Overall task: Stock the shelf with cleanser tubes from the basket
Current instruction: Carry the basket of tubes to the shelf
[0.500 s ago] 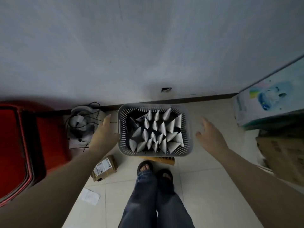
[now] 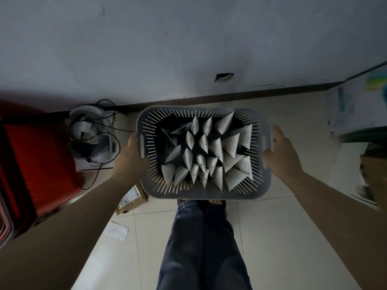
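Observation:
A grey slotted plastic basket [image 2: 209,195] sits between my hands, in front of my legs and over my feet. It holds several white cleanser tubes [image 2: 209,155] standing with their crimped ends up. My left hand [image 2: 129,158] grips the basket's left side at the handle slot. My right hand [image 2: 282,151] presses on the right side at the other handle slot, thumb raised. No shelf is in view.
A red case [image 2: 31,164] stands at the left. A white device with tangled cables [image 2: 92,139] lies by the wall. A small cardboard box [image 2: 132,199] and a paper slip [image 2: 117,230] lie on the tiled floor. A white carton [image 2: 360,105] and brown cardboard [image 2: 374,181] stand at the right.
Both hands have closed in on the basket's sides. The basket now looks larger and closer and covers my feet, so it has come up off the floor.

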`<action>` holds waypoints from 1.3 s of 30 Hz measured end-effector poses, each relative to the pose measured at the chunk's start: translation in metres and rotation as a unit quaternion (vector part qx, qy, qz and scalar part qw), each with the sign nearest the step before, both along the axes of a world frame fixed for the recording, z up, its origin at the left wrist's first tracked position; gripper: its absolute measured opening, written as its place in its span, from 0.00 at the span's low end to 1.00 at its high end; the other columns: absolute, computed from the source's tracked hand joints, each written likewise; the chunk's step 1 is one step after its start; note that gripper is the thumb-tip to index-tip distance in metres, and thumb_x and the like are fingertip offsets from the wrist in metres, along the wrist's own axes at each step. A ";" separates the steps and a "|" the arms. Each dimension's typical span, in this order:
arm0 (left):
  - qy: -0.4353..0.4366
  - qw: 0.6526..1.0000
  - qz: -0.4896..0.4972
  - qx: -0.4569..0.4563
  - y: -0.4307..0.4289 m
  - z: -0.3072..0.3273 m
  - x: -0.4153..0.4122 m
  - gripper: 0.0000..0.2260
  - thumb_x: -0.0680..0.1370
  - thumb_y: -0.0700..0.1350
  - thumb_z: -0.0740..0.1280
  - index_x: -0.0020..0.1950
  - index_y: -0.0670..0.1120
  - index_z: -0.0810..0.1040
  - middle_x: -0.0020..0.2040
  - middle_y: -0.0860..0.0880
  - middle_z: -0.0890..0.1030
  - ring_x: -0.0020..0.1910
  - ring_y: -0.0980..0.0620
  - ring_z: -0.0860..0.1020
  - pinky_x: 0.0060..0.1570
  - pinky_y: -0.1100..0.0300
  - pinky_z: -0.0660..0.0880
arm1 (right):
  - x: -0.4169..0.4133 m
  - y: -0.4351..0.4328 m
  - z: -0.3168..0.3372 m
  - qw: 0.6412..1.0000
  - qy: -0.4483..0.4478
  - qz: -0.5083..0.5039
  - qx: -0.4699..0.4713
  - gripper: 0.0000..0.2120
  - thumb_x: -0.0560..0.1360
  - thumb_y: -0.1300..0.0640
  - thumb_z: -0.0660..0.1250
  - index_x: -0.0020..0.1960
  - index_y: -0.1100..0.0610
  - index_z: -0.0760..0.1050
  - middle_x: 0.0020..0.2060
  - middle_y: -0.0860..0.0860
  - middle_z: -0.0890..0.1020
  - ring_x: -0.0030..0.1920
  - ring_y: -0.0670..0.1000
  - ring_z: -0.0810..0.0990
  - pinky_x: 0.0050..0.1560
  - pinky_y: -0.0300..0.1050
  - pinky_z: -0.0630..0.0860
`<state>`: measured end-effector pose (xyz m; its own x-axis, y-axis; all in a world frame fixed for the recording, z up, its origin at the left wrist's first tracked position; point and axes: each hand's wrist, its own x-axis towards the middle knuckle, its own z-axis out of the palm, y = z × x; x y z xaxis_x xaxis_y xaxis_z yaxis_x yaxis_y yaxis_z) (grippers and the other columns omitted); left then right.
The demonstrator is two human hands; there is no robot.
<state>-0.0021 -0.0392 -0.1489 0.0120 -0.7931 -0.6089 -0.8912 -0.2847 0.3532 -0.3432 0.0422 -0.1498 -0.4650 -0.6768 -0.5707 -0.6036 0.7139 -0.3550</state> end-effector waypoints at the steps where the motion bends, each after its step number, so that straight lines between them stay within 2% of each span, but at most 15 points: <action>1: -0.001 1.000 0.005 -0.003 -0.002 -0.006 0.000 0.31 0.76 0.45 0.65 0.75 0.52 0.54 0.58 0.42 0.78 0.47 0.42 0.79 0.43 0.54 0.73 | -0.001 0.000 -0.007 1.000 -0.002 -0.001 -0.003 0.32 0.76 0.63 0.59 0.76 0.49 0.53 0.60 0.61 0.73 0.54 0.61 0.77 0.45 0.44 0.68; 4: 0.003 1.000 0.024 -0.015 -0.005 -0.016 -0.003 0.32 0.77 0.39 0.64 0.77 0.52 0.51 0.53 0.41 0.79 0.39 0.45 0.76 0.36 0.55 0.70 | -0.001 -0.001 -0.019 1.000 -0.021 -0.011 -0.010 0.32 0.75 0.65 0.57 0.75 0.46 0.54 0.54 0.60 0.78 0.40 0.56 0.76 0.31 0.41 0.65; 6: 0.005 0.999 0.038 -0.022 -0.005 -0.017 -0.006 0.33 0.77 0.36 0.62 0.77 0.51 0.51 0.51 0.40 0.79 0.38 0.45 0.76 0.36 0.54 0.71 | 0.000 0.000 -0.023 0.999 -0.023 -0.020 -0.011 0.34 0.75 0.66 0.57 0.76 0.45 0.53 0.54 0.61 0.79 0.37 0.53 0.75 0.29 0.38 0.63; 11: 0.029 0.997 0.064 -0.035 -0.004 -0.021 -0.004 0.34 0.75 0.32 0.62 0.75 0.54 0.52 0.50 0.41 0.80 0.44 0.42 0.79 0.43 0.46 0.78 | 0.002 0.002 -0.026 0.998 -0.030 -0.024 -0.039 0.34 0.76 0.68 0.56 0.77 0.47 0.51 0.54 0.61 0.78 0.42 0.55 0.76 0.31 0.36 0.64; 14: 0.032 0.997 0.067 -0.032 -0.006 -0.023 -0.004 0.35 0.74 0.30 0.61 0.74 0.53 0.52 0.48 0.41 0.79 0.42 0.42 0.79 0.40 0.47 0.78 | 0.001 0.001 -0.026 0.997 -0.042 -0.031 -0.052 0.35 0.75 0.70 0.58 0.77 0.48 0.53 0.52 0.60 0.79 0.43 0.54 0.77 0.31 0.33 0.64; 17: 0.045 0.996 0.071 -0.023 -0.006 -0.022 -0.005 0.35 0.73 0.29 0.61 0.74 0.53 0.52 0.46 0.41 0.79 0.40 0.42 0.79 0.39 0.47 0.78 | 0.001 -0.002 -0.021 0.996 -0.057 -0.041 -0.060 0.34 0.75 0.69 0.58 0.77 0.50 0.54 0.45 0.60 0.79 0.38 0.58 0.76 0.30 0.36 0.66; 20: 0.045 0.997 0.064 -0.022 -0.007 -0.022 -0.003 0.35 0.74 0.28 0.61 0.74 0.52 0.52 0.45 0.41 0.78 0.39 0.42 0.78 0.34 0.52 0.76 | 0.000 -0.004 -0.016 0.995 -0.072 -0.046 -0.052 0.35 0.75 0.69 0.59 0.77 0.50 0.54 0.43 0.56 0.77 0.40 0.56 0.76 0.32 0.39 0.67; 23: 0.051 0.997 0.045 -0.025 -0.009 -0.016 -0.002 0.35 0.74 0.29 0.61 0.74 0.51 0.52 0.44 0.41 0.79 0.38 0.42 0.78 0.32 0.53 0.74 | 0.000 -0.001 -0.012 0.994 -0.083 -0.063 -0.044 0.36 0.75 0.69 0.60 0.77 0.48 0.54 0.44 0.53 0.77 0.42 0.55 0.76 0.40 0.42 0.69; 27: 0.055 0.998 0.022 -0.023 -0.014 -0.001 -0.005 0.34 0.74 0.30 0.61 0.73 0.53 0.53 0.42 0.42 0.79 0.38 0.42 0.80 0.37 0.45 0.79 | 0.000 0.007 -0.001 0.992 -0.082 -0.090 -0.044 0.36 0.75 0.70 0.59 0.76 0.47 0.54 0.45 0.55 0.76 0.44 0.56 0.76 0.43 0.44 0.68; 29: 0.052 0.998 0.007 -0.028 -0.016 0.010 -0.008 0.33 0.74 0.31 0.61 0.74 0.53 0.53 0.41 0.43 0.79 0.37 0.43 0.79 0.34 0.50 0.77 | -0.001 0.013 0.012 0.990 -0.087 -0.099 -0.042 0.36 0.75 0.70 0.59 0.76 0.47 0.54 0.45 0.55 0.76 0.44 0.56 0.76 0.44 0.45 0.70; 31: 0.048 0.998 -0.003 -0.032 -0.016 0.023 -0.011 0.33 0.74 0.30 0.61 0.74 0.53 0.54 0.41 0.44 0.79 0.36 0.45 0.79 0.29 0.58 0.71 | -0.002 0.020 0.028 0.989 -0.088 -0.105 -0.046 0.35 0.75 0.70 0.59 0.77 0.48 0.54 0.42 0.54 0.76 0.43 0.57 0.76 0.43 0.47 0.72; 33: 0.047 0.998 -0.017 -0.032 -0.015 0.038 -0.016 0.32 0.75 0.31 0.61 0.74 0.51 0.54 0.40 0.46 0.79 0.35 0.48 0.78 0.28 0.61 0.67 | -0.005 0.029 0.043 0.989 -0.085 -0.109 -0.053 0.35 0.75 0.70 0.59 0.76 0.48 0.54 0.38 0.52 0.75 0.38 0.56 0.76 0.39 0.45 0.72; 37: 0.068 0.995 -0.059 -0.045 -0.013 0.077 -0.037 0.28 0.77 0.39 0.64 0.73 0.50 0.55 0.38 0.51 0.76 0.33 0.53 0.76 0.30 0.61 0.67 | -0.020 0.051 0.073 0.988 -0.073 -0.120 -0.063 0.35 0.75 0.70 0.58 0.76 0.48 0.54 0.38 0.53 0.76 0.34 0.54 0.75 0.32 0.43 0.69; 39: 0.078 0.992 -0.085 -0.056 -0.011 0.096 -0.051 0.28 0.78 0.43 0.65 0.73 0.50 0.56 0.40 0.51 0.77 0.34 0.51 0.76 0.35 0.58 0.69 | -0.030 0.067 0.090 0.984 -0.074 -0.142 -0.076 0.35 0.74 0.70 0.60 0.76 0.48 0.54 0.40 0.54 0.77 0.37 0.56 0.77 0.34 0.44 0.69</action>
